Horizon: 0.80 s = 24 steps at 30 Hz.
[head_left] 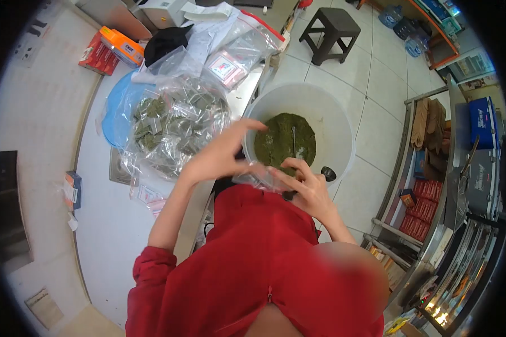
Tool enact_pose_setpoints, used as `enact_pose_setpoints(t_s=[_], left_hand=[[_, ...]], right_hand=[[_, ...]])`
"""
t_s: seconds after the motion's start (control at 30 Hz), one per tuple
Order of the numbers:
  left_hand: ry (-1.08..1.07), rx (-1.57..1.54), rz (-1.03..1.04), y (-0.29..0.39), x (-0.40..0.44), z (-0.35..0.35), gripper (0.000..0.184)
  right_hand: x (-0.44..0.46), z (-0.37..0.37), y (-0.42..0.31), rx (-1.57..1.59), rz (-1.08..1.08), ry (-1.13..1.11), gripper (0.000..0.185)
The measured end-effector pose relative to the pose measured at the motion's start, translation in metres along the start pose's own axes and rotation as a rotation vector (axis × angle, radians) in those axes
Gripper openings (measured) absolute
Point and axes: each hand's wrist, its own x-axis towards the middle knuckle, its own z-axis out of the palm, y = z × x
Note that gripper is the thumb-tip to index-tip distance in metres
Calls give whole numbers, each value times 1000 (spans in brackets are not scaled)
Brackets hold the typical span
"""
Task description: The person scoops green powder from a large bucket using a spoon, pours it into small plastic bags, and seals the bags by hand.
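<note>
Your right grip pinches a small clear bag at the near rim of the tub of green powder, I cannot tell if your left grip holds it too, a large clear bag of packets sits left of the tub, and beyond that an orange box bears unreadable lettering.

Probably a small shop. A metal rack holds stacked red cartons; a plastic stool stands on the tiled floor.

No lettering is clear enough to read.
</note>
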Motion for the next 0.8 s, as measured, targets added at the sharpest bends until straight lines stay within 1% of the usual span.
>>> enact_pose_setpoints(t_s=[0.03,0.07,0.13,0.17,0.2,0.27,0.3,0.33,0.4,0.43,0.47,0.5,0.53,0.57,0.6,0.63,0.67,0.7,0.73,0.8], left_hand=[[-87,-81,158,3,-2,6,50],[-185,-170,303,6,-5,12,55],[-893,-356,-67,-15,-16,31,55],[-852,-417,-138,-28,-23,37,53],[-861,-430,-146,-34,-31,37,53],[-672,-386,-340,-41,-47,35,46],[-688,-403,-487,-31,-50,31,44],[-698,-409,-490,-33,-63,39,44],[-466,-703,-514,-41,-91,59,46],[-438,-697,-527,-31,-92,57,45],[-442,-701,-532,-28,-97,59,45],[-392,-723,-505,-26,-102,60,44],[-341,-744,-478,-26,-104,61,43],[-338,-746,-480,-27,-107,60,43],[-339,-850,-581,-30,-111,58,40],[-339,-953,-681,-32,-112,56,38],[-334,-952,-682,-31,-112,54,38],[-290,-1044,-698,-30,-110,52,35],[-243,-1136,-713,-29,-109,50,33],[-222,-1165,-741,-30,-107,47,31]], right_hand=[[-1,-2,-4,-15,23,-123,52],[-3,0,-3,-6,38,-134,52],[-3,0,4,93,-9,-161,52],[-8,5,15,92,6,-97,49],[-13,9,23,99,20,-104,49],[-23,16,42,-82,231,20,44],[-37,26,64,-14,327,-48,42],[-54,38,89,-12,337,-50,42],[-82,64,134,64,548,-380,29],[-87,76,148,67,553,-382,29],[-89,86,161,-107,570,-395,21],[-86,91,171,-281,583,-406,15],[-72,91,174,-280,585,-409,15],[-55,94,179,-398,611,-511,15],[-41,95,184,-517,633,-611,16],[-34,99,193,-517,629,-613,16],[-29,105,202,-500,593,-713,12],[-24,113,212,-484,554,-812,9],[-18,121,220,-484,547,-813,9],[-9,142,233,-399,313,-774,13]])
